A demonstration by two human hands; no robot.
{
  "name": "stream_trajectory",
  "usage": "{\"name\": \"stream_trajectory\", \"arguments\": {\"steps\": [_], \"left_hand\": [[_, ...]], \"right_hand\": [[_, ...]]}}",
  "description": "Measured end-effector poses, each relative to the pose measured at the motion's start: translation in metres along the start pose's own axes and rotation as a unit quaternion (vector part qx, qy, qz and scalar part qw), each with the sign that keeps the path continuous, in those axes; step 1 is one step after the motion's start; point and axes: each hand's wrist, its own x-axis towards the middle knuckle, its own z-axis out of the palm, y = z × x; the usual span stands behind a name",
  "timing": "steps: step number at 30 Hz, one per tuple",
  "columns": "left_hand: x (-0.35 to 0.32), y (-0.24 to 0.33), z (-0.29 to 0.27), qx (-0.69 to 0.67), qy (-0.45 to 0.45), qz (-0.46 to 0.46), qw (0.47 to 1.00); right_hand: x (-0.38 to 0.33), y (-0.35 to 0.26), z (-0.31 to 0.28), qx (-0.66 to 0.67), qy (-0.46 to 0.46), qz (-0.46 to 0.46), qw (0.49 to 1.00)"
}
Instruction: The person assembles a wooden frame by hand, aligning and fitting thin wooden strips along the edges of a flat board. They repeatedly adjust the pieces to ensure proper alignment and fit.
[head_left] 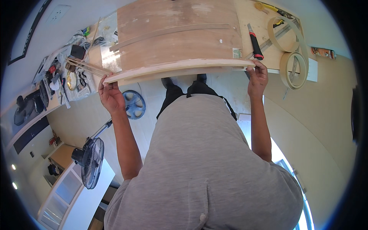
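Note:
A long, pale wooden strip [180,65] spans the front of the worktable, held level between my two hands. My left hand [113,96] is closed on its left end, with the thumb and fingertips at the edge. At the other end, my right hand [257,79] pinches the strip between thumb and fingers. Just beyond it lies a large brown wooden board [172,14] with whitish smears. Across that board rests a thin, narrow strip [172,33]. A tool with a black-and-red handle [255,45] and a grey blade lies near my right hand.
Rolls of beige edge banding [286,69] sit at the table's right end, near a tube [323,53]. Assorted tools and plastic bags crowd the left end, around a black box [77,51]. A standing fan [92,163] with a round blue base [135,104] is at left.

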Motion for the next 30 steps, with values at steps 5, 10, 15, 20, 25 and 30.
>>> {"name": "stream_trajectory", "arguments": {"steps": [5, 10, 15, 20, 25, 30], "left_hand": [[-0.004, -0.004, -0.003, -0.008, 0.025, 0.012, 1.0], [0.003, -0.02, -0.019, 0.246, 0.128, -0.065, 0.959], [0.011, -0.05, -0.028, 0.301, 0.135, -0.101, 0.939], [0.012, -0.077, -0.036, 0.369, 0.154, -0.113, 0.91], [0.02, -0.086, -0.048, 0.45, 0.109, -0.056, 0.884], [0.018, -0.093, -0.047, 0.432, 0.127, -0.012, 0.893]], "right_hand": [[0.005, 0.0, 0.001, -0.037, 0.012, -0.002, 0.999], [0.016, 0.009, -0.004, -0.189, 0.042, 0.09, 0.977], [0.016, 0.034, -0.005, -0.233, 0.046, 0.091, 0.967], [0.015, 0.053, -0.013, -0.268, 0.061, 0.089, 0.957], [0.014, 0.055, -0.014, -0.275, 0.049, 0.089, 0.956], [0.011, 0.043, -0.01, -0.232, 0.044, 0.129, 0.963]]}}
